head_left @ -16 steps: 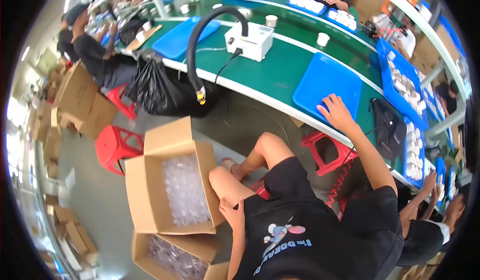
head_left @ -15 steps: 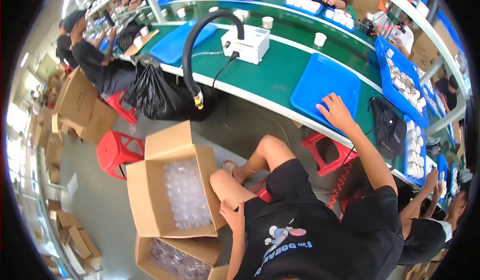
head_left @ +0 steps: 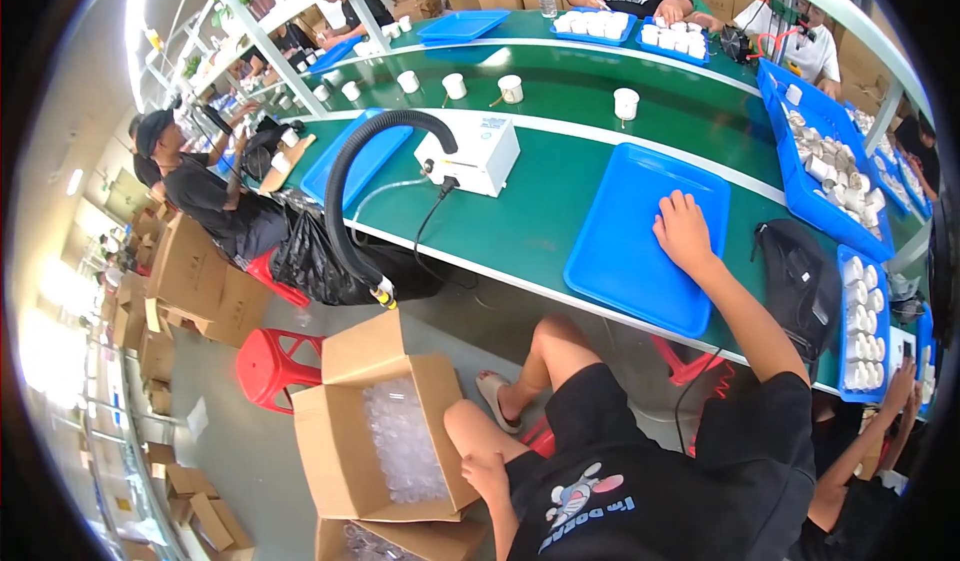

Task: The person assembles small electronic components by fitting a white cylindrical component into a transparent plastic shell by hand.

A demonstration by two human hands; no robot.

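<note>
The fingers of the right hand [head_left: 685, 233] are spread open and laid flat on the floor of an empty blue tray [head_left: 640, 246]; nothing is gripped, and the palm seems to be pressed down so that the tray is steadied, or the body propped, on the green work table [head_left: 530, 211]. The tray lies at the near edge of that table, just right of a white box-shaped machine [head_left: 470, 156] from which a thick black hose [head_left: 345, 201] is looped down over the table edge.

The left hand [head_left: 487, 476] is lowered by the knee, touching or just beside the near wall of an open cardboard carton [head_left: 340, 451] on the floor. Its fingers look loosely curled, but whether anything is held cannot be told. The carton is filled with small clear plastic pieces [head_left: 400, 441] and is set within easy reach of the seat; a second carton [head_left: 400, 541] is placed just below it.

To the right a black bag [head_left: 800, 281] is laid on the table, beside blue trays of small white cups [head_left: 830, 161]. A red stool [head_left: 268, 366] is left near the carton, and other people are seated along the table.
</note>
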